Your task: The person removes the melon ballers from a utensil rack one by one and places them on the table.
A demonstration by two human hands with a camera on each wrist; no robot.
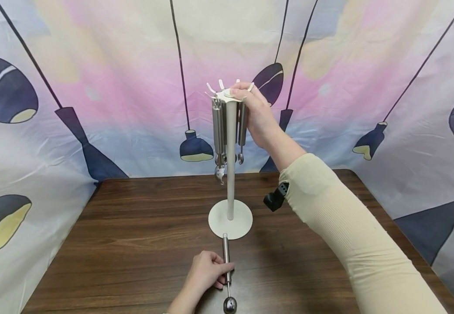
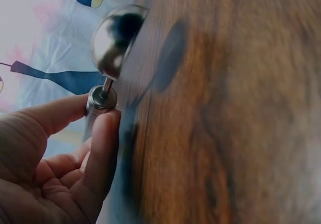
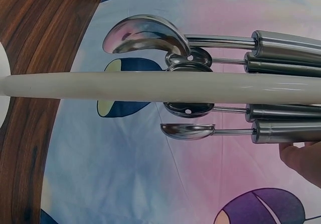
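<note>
A white utensil rack [image 1: 230, 174], with a round base and a ring of hooks on top, stands upright on the table. My right hand [image 1: 259, 115] grips its top, thumb over the hook ring. Several steel utensils [image 1: 217, 126] hang there by their handles; in the right wrist view a curved scoop [image 3: 143, 35] and smaller perforated bowls show around the pole. In front of the base, my left hand [image 1: 207, 270] pinches a steel melon baller [image 1: 226, 250] by its handle between thumb and fingers. Its half-round bowl [image 2: 113, 40] points toward me, slightly off the tabletop.
The dark wooden table [image 1: 144, 235] reaches back to a patterned cloth backdrop [image 1: 132, 87] with printed lamps. A black wrist camera [image 1: 275, 198] sits on the right sleeve, to the right of the pole. Bare hooks [image 1: 211, 88] stick out at the rack's left side.
</note>
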